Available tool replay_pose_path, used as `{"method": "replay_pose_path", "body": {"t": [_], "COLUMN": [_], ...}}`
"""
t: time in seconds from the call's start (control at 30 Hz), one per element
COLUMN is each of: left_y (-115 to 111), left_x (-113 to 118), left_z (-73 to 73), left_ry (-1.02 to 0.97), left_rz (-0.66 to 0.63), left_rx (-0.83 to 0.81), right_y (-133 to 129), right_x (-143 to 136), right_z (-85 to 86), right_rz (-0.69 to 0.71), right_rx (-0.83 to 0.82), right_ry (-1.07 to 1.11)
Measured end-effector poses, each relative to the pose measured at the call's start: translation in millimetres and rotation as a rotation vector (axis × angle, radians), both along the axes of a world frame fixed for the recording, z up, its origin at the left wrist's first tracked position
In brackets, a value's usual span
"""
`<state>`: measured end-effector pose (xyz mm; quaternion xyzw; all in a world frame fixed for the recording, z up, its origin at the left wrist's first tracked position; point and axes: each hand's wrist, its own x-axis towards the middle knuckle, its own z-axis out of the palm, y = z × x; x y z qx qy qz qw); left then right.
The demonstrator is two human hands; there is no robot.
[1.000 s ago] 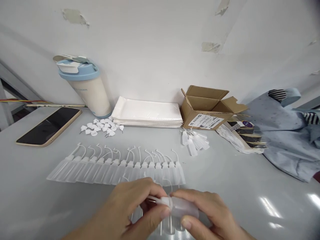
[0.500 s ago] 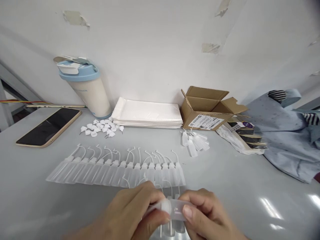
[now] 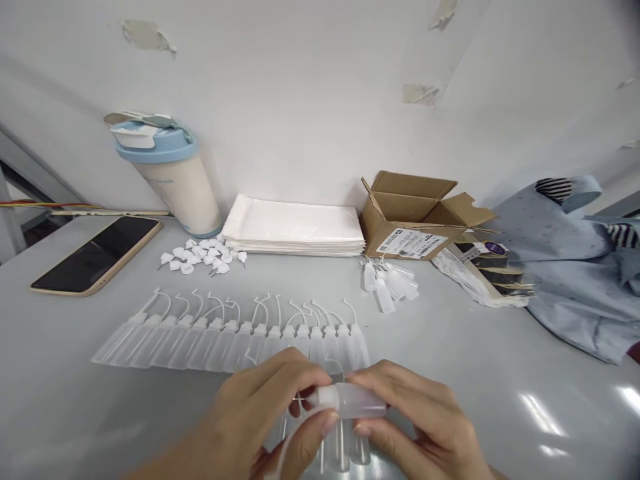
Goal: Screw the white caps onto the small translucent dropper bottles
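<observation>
A small translucent squeeze bottle [image 3: 363,401] lies sideways between my hands, low in the middle of the view. My left hand [image 3: 275,407] pinches its white needle-tip cap [image 3: 327,398], with the thin needle pointing left and a white strap looping down by the thumb. My right hand [image 3: 425,420] grips the bottle body between fingers and thumb. Below and behind them, several more bottles [image 3: 340,450] lie on the table, partly covered by my hands. Beyond stretches a long row of similar bottles [image 3: 225,343] with strapped caps.
White needle-tip caps [image 3: 200,253] are heaped beside a tumbler [image 3: 175,187] and a phone [image 3: 97,257]. Against the wall are stacked white packets [image 3: 295,223] and an open cardboard box [image 3: 410,227]. Small bottles [image 3: 393,283] lie before the box; blue fabric [image 3: 575,267] sits at right.
The bottle has turned so its cap and needle now show side-on, pointing left. My right-hand fingers have spread along the bottle body, and my left hand has shifted slightly on the cap.
</observation>
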<state>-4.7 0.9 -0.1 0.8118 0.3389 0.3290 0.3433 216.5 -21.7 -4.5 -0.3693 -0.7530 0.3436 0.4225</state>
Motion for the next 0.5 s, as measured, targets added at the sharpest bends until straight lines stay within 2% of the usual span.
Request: {"method": "replay_pose_path", "body": {"t": [0.1,0.27,0.37,0.5], "left_y": [0.1,-0.3,-3.4,-8.4], "left_x": [2.6,5.5,5.0,6.7], "left_z": [0.3,0.4,-1.4,-3.2], "left_ry": [-0.023,-0.048,0.032,0.121], "left_rz": [-0.003,0.028,0.02,0.035], "left_rx": [-0.027,-0.003,0.07,0.223], "right_y": [-0.5,-5.1,-7.9,-6.5], "right_x": [2.2,0.6,-0.4,1.2], "right_z": [0.1,-2.4,-2.4,5.1], "right_rz": [0.006,-0.028,-0.05,0.0], "right_rx": [0.088,0.129,0.041,-0.193], "right_ry": [-0.025,-0.048,-0.033,-0.065]}}
